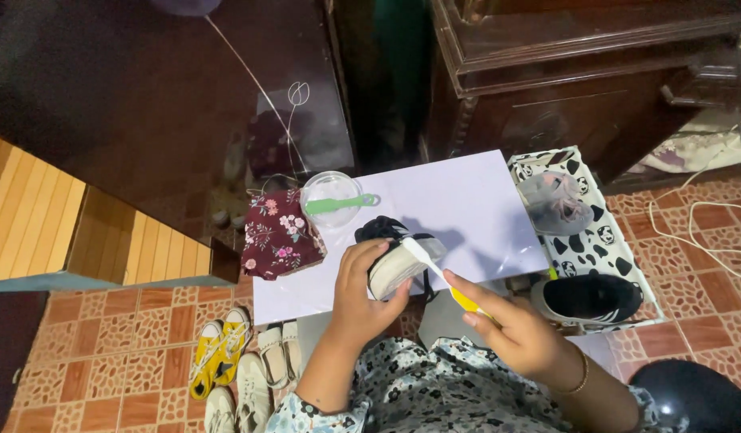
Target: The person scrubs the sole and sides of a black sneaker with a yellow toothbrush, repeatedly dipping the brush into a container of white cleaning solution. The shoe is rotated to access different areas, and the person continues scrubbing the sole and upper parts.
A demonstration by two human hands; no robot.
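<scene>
While both hands work above it, the scene reads from largest thing to smallest:

Tabletop: a pale lilac tabletop fills the middle, with dark wooden furniture at the far side.
Basket: a cow-patterned basket sits at the right edge, a grey shoe at its far end and a black shoe at its near end.
Cloth: a maroon floral cloth lies at the left edge.
Bowl: a clear round bowl stands just right of the cloth, with a green brush across it.
Shoe: a black shoe with pale sole is held over the near edge of the tabletop, sole turned rightward.
Left hand: the left hand is curled around the shoe, fingers wrapped over its side.
Right hand: the right hand pinches a white-and-yellow toothbrush, whose head touches the sole.
Risk: I judge the shoe could twist if the brush presses hard, since only one hand holds it; a wide elbow swing could knock the bowl.
</scene>
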